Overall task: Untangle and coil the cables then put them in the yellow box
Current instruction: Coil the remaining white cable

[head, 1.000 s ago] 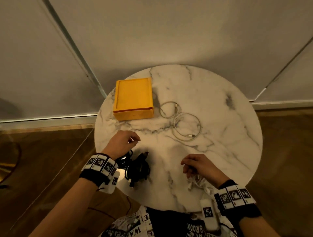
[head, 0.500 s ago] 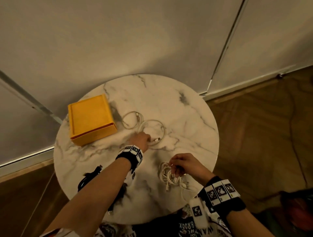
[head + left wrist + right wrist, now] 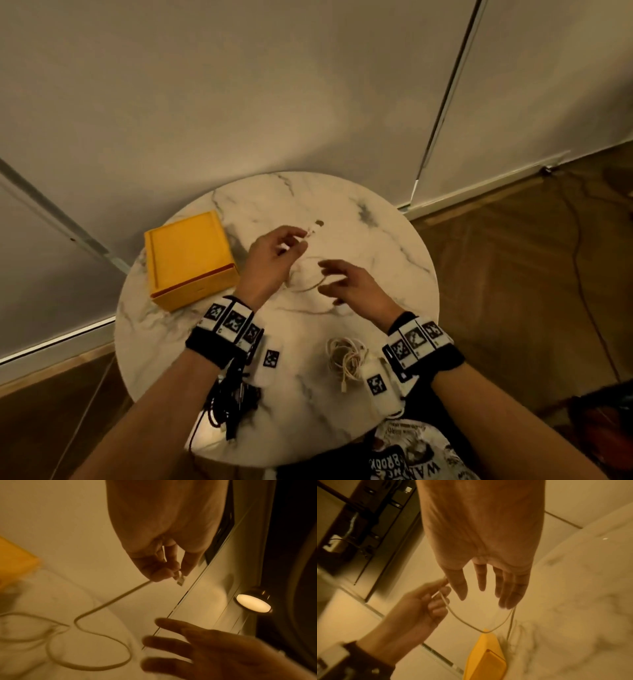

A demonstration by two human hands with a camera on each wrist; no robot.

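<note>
My left hand (image 3: pixel 270 263) pinched the white cable (image 3: pixel 109 601) by its plug, my right hand (image 3: pixel 349 284) spread empty beside it; next, I judged, came coiling.

A round white marble table (image 3: pixel 394 274) with grey veins stands against pale wall panels (image 3: pixel 239 102) split by thin metal strips. Brown wood flooring (image 3: pixel 513 274) lies around it, and a round lit lamp (image 3: pixel 253 603) glows beside a dark frame
</note>
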